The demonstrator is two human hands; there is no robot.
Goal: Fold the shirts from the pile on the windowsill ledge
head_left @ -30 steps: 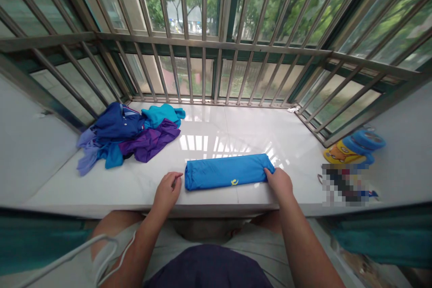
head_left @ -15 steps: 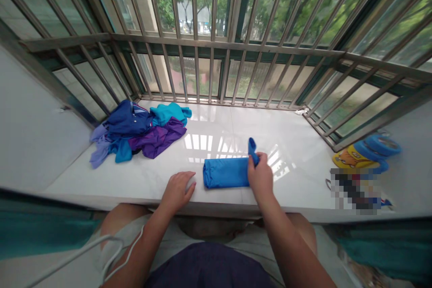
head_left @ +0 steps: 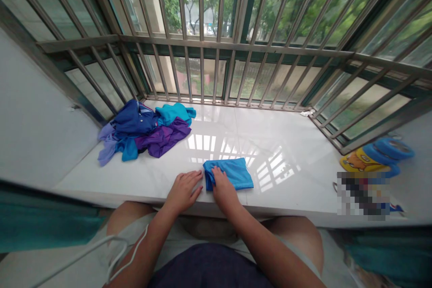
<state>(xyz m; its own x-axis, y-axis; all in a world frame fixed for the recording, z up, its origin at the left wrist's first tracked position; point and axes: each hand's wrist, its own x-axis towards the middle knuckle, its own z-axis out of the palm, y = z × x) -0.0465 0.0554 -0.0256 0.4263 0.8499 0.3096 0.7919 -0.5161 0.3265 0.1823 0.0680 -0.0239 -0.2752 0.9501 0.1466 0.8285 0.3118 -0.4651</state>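
Note:
A blue piece of clothing (head_left: 238,173), folded into a flat, small rectangle, lies on the white ledge in front of me. On its left end rests my right hand (head_left: 224,189), fingers stretched over the layered edge. My left hand (head_left: 185,191) is flat on the ledge just left of the folded clothing, fingers apart and holding nothing. Part of the clothing's left end is hidden under my right fingers.
Crumpled clothes lie at the back left: a navy garment (head_left: 135,119), a purple one (head_left: 167,138) and a turquoise one (head_left: 173,113). On the right is a yellow and blue bottle (head_left: 367,159) beside a blurred-out item. Metal bars (head_left: 236,47) line the window.
The blue clothing's right end has been folded over to the left, making it shorter. My right hand has moved left from that end to the other. My left hand stays close by.

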